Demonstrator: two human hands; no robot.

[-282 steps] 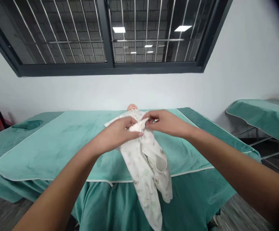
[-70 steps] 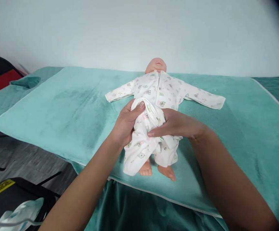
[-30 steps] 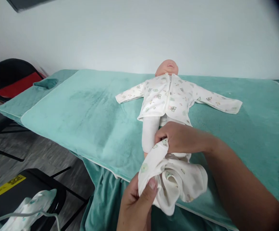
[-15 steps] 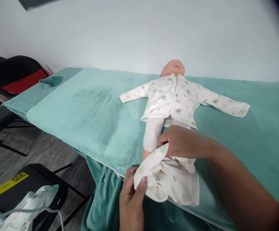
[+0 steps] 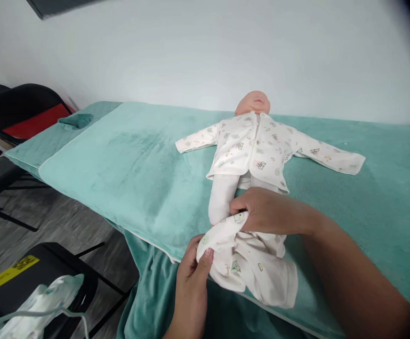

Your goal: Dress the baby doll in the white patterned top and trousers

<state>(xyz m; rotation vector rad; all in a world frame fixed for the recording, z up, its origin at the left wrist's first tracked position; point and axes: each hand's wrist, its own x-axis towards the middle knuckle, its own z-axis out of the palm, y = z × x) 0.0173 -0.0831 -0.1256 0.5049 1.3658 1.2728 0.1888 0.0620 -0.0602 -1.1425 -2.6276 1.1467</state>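
A baby doll (image 5: 254, 102) lies on its back on a green padded bed cover (image 5: 148, 160), its head toward the wall. It wears a white printed baby jacket (image 5: 238, 146) with both sleeves spread out. White printed baby pants (image 5: 254, 263) are bunched around the doll's lower legs at the near edge. My left hand (image 5: 194, 273) pinches the pants' left edge between thumb and fingers. My right hand (image 5: 261, 209) grips their upper edge between the doll's legs, its fingertips partly hidden. The doll's white left-side leg (image 5: 222, 195) shows above the pants; its feet are hidden.
Black folding chairs (image 5: 24, 110) stand at the left. On a nearer black chair (image 5: 74, 263) with a yellow label (image 5: 9, 275) lies a white printed cloth bundle (image 5: 45, 301), with a pale cable (image 5: 31, 311) across it. A white wall (image 5: 197, 52) rises behind the bed.
My left hand has lifted the pants' edge slightly up the leg, covering the skin-coloured part that showed before. The lower folds of the pants have shifted a little to the right.
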